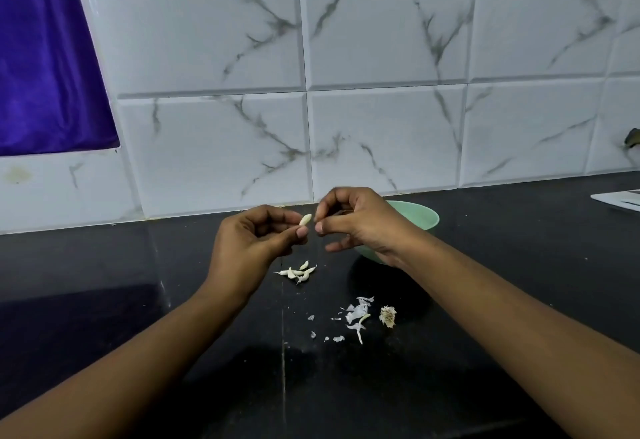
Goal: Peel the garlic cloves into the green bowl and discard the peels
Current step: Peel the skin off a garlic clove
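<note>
My left hand (256,241) pinches a small pale garlic cloves piece (305,219) between thumb and forefinger, held above the black counter. My right hand (360,223) hovers right beside it, its curled fingertips touching the clove's right end. Behind my right hand stands the green bowl (424,218), partly hidden by the hand and wrist; its inside cannot be seen. Several unpeeled cloves (299,271) lie in a small heap on the counter below my hands. Loose white peels (356,315) and the dry garlic root stub (388,315) lie nearer to me, to the right.
The black counter (138,300) runs to a white marble-tiled wall (381,133). A purple sheet (41,57) hangs at upper left. A white flat object (620,200) lies at the far right edge of the counter.
</note>
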A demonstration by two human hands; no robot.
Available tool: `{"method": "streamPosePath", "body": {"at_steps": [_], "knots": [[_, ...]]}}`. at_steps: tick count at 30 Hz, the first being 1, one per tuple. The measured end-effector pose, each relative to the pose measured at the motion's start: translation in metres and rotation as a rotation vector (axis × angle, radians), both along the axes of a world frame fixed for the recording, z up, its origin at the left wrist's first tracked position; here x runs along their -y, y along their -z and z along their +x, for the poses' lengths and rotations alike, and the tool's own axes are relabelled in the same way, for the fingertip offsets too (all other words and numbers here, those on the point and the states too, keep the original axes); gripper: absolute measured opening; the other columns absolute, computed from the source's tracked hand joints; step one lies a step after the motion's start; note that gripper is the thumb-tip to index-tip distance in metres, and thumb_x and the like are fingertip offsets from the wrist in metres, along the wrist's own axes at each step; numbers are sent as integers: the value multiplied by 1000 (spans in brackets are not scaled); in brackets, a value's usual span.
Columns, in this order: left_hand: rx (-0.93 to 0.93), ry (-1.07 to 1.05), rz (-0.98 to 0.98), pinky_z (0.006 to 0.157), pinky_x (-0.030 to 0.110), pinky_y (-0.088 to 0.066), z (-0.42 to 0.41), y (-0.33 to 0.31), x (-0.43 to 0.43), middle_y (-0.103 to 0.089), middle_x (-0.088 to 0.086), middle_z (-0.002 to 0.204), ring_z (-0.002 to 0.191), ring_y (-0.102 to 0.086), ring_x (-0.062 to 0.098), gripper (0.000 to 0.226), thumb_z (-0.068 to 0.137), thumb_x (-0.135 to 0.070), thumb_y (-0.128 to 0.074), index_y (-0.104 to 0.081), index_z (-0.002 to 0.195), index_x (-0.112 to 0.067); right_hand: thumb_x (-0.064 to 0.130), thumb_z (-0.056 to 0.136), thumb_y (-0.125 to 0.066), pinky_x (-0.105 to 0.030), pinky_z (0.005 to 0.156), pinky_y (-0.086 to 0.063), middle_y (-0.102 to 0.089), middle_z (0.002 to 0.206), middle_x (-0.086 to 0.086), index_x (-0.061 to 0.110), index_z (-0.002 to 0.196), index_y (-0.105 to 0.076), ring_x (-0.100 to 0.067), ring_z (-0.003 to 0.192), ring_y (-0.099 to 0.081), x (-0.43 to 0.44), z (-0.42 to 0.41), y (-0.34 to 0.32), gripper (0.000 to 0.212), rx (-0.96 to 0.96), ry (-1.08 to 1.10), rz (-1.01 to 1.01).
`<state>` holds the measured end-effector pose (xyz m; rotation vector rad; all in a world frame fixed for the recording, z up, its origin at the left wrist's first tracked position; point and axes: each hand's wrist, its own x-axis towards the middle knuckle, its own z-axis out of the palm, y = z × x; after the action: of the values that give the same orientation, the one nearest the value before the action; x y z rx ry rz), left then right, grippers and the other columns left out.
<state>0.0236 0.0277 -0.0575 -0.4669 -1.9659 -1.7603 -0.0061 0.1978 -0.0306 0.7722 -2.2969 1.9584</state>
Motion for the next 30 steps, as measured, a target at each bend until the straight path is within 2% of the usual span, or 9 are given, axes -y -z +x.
{"method": "streamPosePath", "body": {"at_steps": [3,6,10,13,16,20,24,26,30], "knots": [[63,23,64,58,18,-52,0,0,1,-73,7,69,68,-70,11,15,73,-6,-75,-69,87,-7,-3,78,-71,-30,64,-57,-65,85,0,17,84,-61,-11,76,-62,-3,-1,-1,23,-148,-9,58],[112,48,126,55,17,-50,0,-1,0,-73,4,69,68,-70,10,12,76,-5,-72,-69,87,-7,1,79,-72,-33,70,-56,-70,86,-4,15,88,-68,-20,77,-66,0,-1,1,18,-382,72,184],[130,61,128,54,15,-49,2,-3,-2,-72,4,68,65,-69,9,7,76,-7,-72,-71,84,-8,9,78,-75,-21,74,-52,-73,82,-1,10,87,-72,-6,74,-66,-2,-3,2,9,-619,137,233],[128,54,108,53,15,-49,3,-3,-3,-72,4,65,62,-68,9,5,77,-7,-71,-72,82,-9,11,77,-76,-22,73,-53,-71,81,-1,8,87,-73,-6,73,-65,-4,-5,2,10,-724,147,267],[104,33,80,55,17,-50,4,-3,-4,-72,5,66,63,-69,10,4,77,-9,-72,-73,81,-10,13,77,-77,-13,68,-46,-71,78,1,9,85,-75,-2,72,-63,-4,-4,1,10,-781,151,290],[23,-41,3,58,20,-52,4,-2,-3,-72,9,67,65,-70,14,7,76,-13,-75,-74,83,-11,14,78,-76,-7,69,-42,-73,80,4,10,85,-76,5,72,-63,-6,-3,0,8,-755,142,282],[-72,-128,-123,62,26,-57,4,0,-2,-72,4,65,67,-71,16,5,76,-18,-77,-74,80,-17,11,79,-74,-23,68,-52,-71,72,4,14,79,-75,-6,69,-66,-3,0,3,4,-648,178,243],[-98,-144,-145,60,21,-54,4,1,-3,-72,0,64,64,-71,12,5,76,-15,-77,-74,79,-18,10,80,-71,-29,68,-55,-70,67,0,14,75,-74,-12,66,-68,0,1,4,7,-537,174,190],[-132,-170,-191,57,16,-52,4,0,-3,-72,-3,64,62,-71,8,7,77,-13,-77,-74,80,-19,6,85,-65,-29,58,-53,-66,61,-2,12,70,-68,-14,57,-66,7,3,4,17,-201,108,19]]}}
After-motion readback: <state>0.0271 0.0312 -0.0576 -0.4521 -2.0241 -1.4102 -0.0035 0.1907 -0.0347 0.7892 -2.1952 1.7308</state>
